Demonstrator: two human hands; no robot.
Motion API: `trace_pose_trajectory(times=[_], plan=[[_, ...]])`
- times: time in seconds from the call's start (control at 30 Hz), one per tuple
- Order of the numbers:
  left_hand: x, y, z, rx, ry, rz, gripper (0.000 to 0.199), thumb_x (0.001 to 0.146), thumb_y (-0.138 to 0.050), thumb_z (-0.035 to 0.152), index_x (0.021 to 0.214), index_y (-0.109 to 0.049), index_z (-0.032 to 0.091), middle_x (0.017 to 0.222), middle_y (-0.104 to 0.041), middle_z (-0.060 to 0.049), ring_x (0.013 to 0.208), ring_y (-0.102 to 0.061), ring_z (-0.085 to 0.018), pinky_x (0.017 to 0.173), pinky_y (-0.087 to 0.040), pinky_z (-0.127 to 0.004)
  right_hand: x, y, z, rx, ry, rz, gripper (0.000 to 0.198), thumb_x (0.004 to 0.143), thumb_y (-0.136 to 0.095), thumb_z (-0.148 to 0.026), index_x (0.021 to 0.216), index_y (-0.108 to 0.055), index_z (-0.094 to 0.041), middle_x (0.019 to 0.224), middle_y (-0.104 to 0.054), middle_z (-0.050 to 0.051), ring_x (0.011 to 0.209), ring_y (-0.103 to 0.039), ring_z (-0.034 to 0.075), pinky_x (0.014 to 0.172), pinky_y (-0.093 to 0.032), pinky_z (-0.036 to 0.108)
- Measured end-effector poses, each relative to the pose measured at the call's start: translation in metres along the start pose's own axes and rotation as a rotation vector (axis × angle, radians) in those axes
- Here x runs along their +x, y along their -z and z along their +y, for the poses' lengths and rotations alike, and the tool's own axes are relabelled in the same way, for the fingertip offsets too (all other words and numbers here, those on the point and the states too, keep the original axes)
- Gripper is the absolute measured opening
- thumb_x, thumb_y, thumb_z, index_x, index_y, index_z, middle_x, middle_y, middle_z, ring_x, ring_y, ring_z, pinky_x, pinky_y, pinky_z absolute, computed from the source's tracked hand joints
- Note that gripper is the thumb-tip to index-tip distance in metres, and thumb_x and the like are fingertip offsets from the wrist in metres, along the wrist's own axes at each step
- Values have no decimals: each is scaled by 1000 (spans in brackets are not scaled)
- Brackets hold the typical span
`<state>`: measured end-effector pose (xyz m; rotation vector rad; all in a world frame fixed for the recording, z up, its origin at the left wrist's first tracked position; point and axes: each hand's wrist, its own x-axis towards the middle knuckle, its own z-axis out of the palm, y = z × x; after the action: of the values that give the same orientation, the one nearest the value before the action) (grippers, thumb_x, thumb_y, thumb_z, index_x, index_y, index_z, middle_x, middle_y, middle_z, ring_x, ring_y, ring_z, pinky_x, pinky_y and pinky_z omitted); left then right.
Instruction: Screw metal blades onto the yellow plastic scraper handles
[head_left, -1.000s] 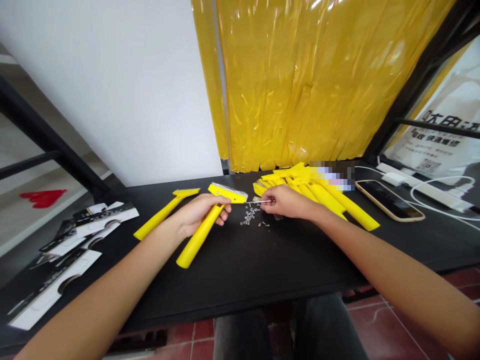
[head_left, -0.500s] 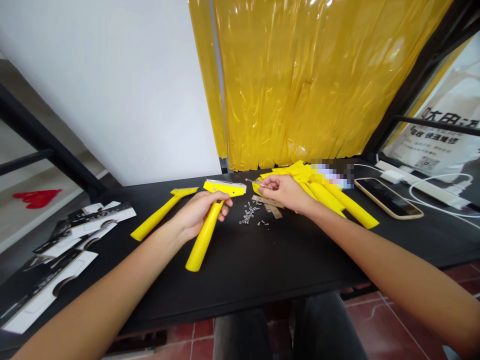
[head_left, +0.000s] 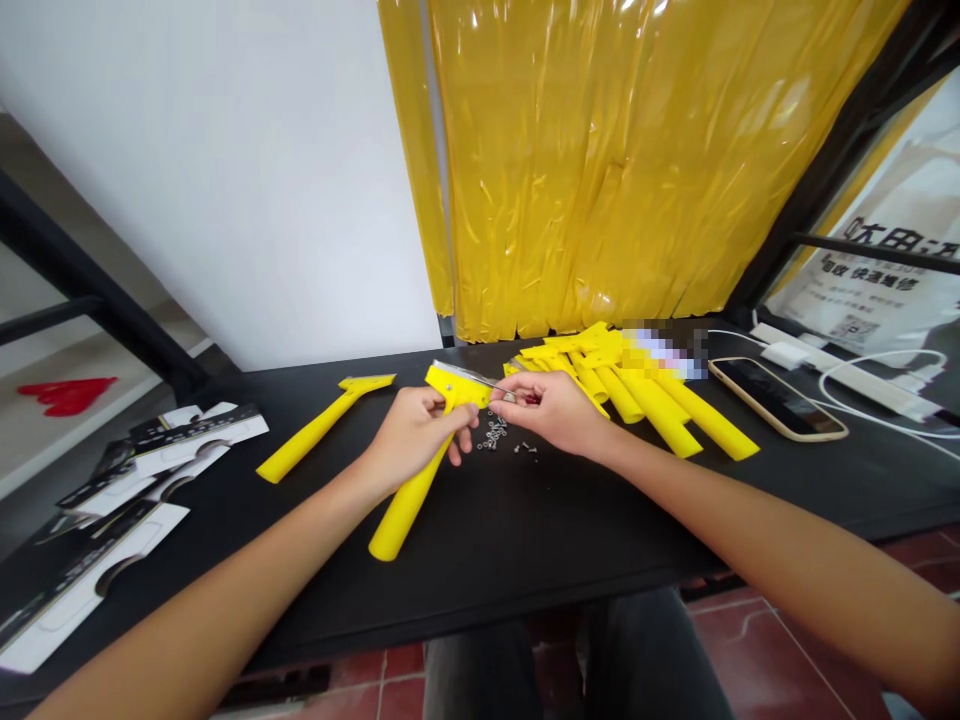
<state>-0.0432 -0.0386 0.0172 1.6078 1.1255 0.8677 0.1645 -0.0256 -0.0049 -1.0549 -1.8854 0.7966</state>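
Note:
My left hand [head_left: 424, 430] grips a yellow scraper [head_left: 401, 515] just below its wide head, with the round handle slanting down toward the table's front edge. A metal strip lies along the top of that head. My right hand [head_left: 559, 410] pinches a thin metal tool [head_left: 501, 387] with a reddish end; its shaft lies along the head's right part, and its exact tip is hard to make out. Behind the hands, small screws and nuts [head_left: 493, 432] lie in a loose pile, partly covered. Another yellow scraper [head_left: 311, 430] rests to the left.
Several yellow scraper handles [head_left: 630, 385] are heaped at the back right. Farther right are a phone [head_left: 776, 397], a power strip [head_left: 847, 368] and white cables. Printed cards [head_left: 142, 560] lie at the left on the black table [head_left: 570, 540]. A yellow plastic curtain [head_left: 600, 180] hangs behind.
My right hand has moved left and slightly down, bringing the metal tool onto the scraper's head. The scraper has tilted, its head's right end lower. My left fingers have shifted on it.

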Motion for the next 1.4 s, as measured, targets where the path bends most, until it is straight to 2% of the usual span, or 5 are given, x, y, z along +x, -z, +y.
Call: trace_pose_trajectory(times=[0.37,0.93,1.1,1.27,1.4], plan=[[-3,-5,3,-1,-11,-3,17,82,-68,27,71,-66,14,56,-66,-5,42,-59,-14,42,-47,-24,-3,-2,-2,-157,89,46,14,84,-67,-34,85,-69,-19,55,-47,-6,53,-38,10,53,-30,26],[-1,-3,-5,111,-28,-38,18,83,-66,29,73,-67,13,59,-68,-6,45,-63,-16,46,-50,-26,-1,1,-4,-72,-34,-22,17,83,-71,-36,81,-71,-20,57,-44,-6,55,-38,10,53,-28,27],[-1,-4,-5,59,-8,-62,20,82,-68,30,72,-68,13,58,-68,-7,46,-62,-16,47,-50,-27,2,-1,-2,16,-127,-15,28,77,-77,-44,77,-64,-19,58,-44,-7,56,-39,11,53,-30,27],[4,-2,-7,-136,115,-63,21,81,-71,32,71,-68,13,55,-65,-7,46,-59,-15,45,-47,-26,6,5,3,122,-85,106,31,92,-58,-49,88,-67,-20,71,-58,-1,65,-51,14,60,-39,28],[14,4,-17,-237,200,32,20,81,-71,29,70,-68,13,51,-60,-4,43,-54,-11,44,-42,-22,8,21,7,-95,74,144,28,99,-47,-36,105,-71,-22,99,-72,5,91,-64,19,80,-47,33]])
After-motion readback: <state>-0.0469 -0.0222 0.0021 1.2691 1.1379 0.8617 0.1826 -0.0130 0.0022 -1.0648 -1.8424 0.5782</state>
